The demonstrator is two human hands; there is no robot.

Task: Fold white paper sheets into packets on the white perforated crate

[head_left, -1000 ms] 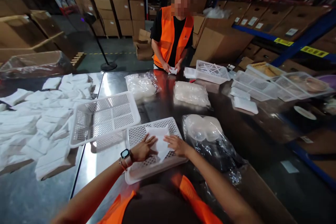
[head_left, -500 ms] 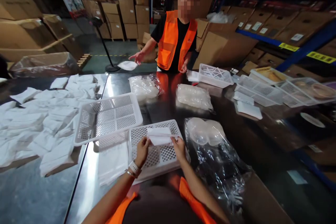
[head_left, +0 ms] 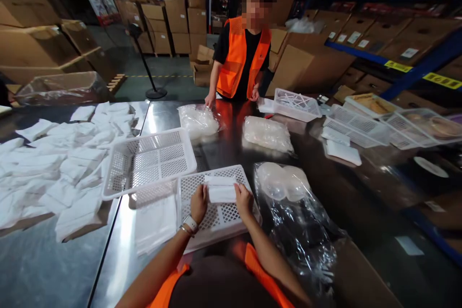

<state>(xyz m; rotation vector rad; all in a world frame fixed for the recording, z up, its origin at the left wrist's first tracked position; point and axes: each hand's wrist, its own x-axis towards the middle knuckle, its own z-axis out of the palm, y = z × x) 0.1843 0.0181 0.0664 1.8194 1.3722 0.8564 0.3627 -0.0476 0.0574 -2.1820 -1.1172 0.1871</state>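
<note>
Folding white cloth (head_left: pixel 221 192) over white mesh tray (head_left: pixel 231 216): our left hand (head_left: pixel 198 203) and right hand (head_left: pixel 244 199) pinch its ends, fingers closed on fabric. Next, we judge, final crease needs both edges aligned.

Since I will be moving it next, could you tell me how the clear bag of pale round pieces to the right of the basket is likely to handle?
The clear bag looks crinkled and slack, so probably floppy and slippery. Its round pieces look loose and might shift when lifted.
</note>
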